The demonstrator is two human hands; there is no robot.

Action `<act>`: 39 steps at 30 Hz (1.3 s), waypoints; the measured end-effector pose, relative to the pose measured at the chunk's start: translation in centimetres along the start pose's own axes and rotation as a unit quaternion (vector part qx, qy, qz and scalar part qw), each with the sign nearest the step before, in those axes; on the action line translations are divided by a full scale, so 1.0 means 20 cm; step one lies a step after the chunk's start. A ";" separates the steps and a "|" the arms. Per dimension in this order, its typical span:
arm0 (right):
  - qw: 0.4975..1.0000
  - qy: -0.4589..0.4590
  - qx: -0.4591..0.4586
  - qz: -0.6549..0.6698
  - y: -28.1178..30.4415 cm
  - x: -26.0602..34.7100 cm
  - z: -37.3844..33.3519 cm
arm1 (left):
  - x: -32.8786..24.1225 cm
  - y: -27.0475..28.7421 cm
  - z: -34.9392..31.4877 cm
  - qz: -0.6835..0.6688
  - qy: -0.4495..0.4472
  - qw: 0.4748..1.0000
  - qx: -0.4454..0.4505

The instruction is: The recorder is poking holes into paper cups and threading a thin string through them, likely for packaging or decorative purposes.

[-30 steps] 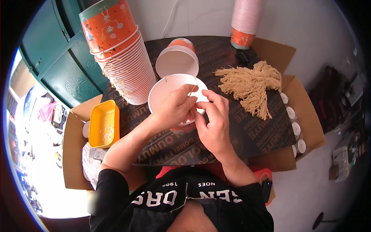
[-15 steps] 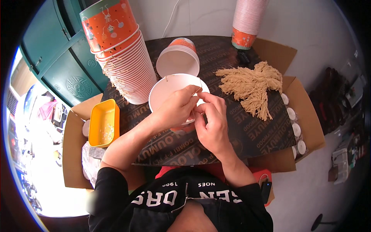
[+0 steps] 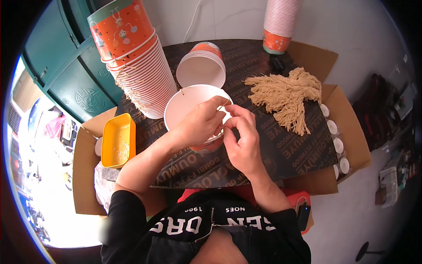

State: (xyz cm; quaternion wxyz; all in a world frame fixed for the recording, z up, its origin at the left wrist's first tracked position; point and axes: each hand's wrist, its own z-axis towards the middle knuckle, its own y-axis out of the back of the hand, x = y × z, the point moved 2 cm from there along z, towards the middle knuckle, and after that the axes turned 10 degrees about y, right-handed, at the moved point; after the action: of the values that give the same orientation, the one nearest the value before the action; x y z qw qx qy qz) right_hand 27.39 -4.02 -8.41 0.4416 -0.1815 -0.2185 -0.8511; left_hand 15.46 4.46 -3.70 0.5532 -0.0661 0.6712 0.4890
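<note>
A white-lined paper bucket (image 3: 178, 108) with an orange outside stands before me on the dark table, its mouth tipped toward me. At its right rim my left hand (image 3: 203, 121) is closed in a pinch on a thin tan cord (image 3: 227, 102). Close beside it, my right hand (image 3: 242, 138) has thumb and fingertips pressed together on the same cord, mostly hidden by the fingers. Another bit of cord shows on the bucket's far rim. To the right lies a loose bundle of tan cords (image 3: 290, 94).
A tall stack of orange buckets (image 3: 145, 75) with cord loops rises at left. Behind the bucket, nested buckets (image 3: 201, 70) lie on their side. A yellow tray (image 3: 118, 143) holds small white bits. Farther right stand another bucket stack (image 3: 281, 22) and a cardboard box (image 3: 351, 132).
The bucket has shifted slightly left. Both hands stay at its rim with nearly the same pinch, and the fingers have moved only a little.
</note>
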 end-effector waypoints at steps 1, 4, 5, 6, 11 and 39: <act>1.000 -0.001 -0.001 -0.001 0.01 0.00 0.00 | -0.01 0.01 0.00 0.000 -0.001 1.000 0.001; 1.000 -0.015 0.005 0.013 0.02 0.01 0.00 | -0.02 0.03 -0.01 -0.086 0.102 0.989 0.067; 1.000 -0.012 0.003 0.021 0.02 0.02 0.00 | -0.02 0.03 0.00 -0.108 0.100 0.986 0.083; 1.000 -0.009 0.002 0.028 0.02 0.02 -0.01 | -0.01 0.03 0.00 -0.130 0.098 0.982 0.098; 0.999 0.047 0.012 -0.025 0.04 0.05 0.00 | -0.02 0.04 -0.01 -0.182 0.119 0.969 0.113; 0.980 0.075 0.081 -0.165 0.07 0.00 0.03 | -0.02 -0.02 -0.13 0.061 -0.054 0.995 -0.055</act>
State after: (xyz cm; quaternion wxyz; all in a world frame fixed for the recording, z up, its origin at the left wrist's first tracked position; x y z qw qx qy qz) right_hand 28.69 -4.43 -7.54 0.3232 -0.0420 -0.2795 -0.9031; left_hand 14.09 2.06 -3.80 0.5534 -0.0283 0.6151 0.5609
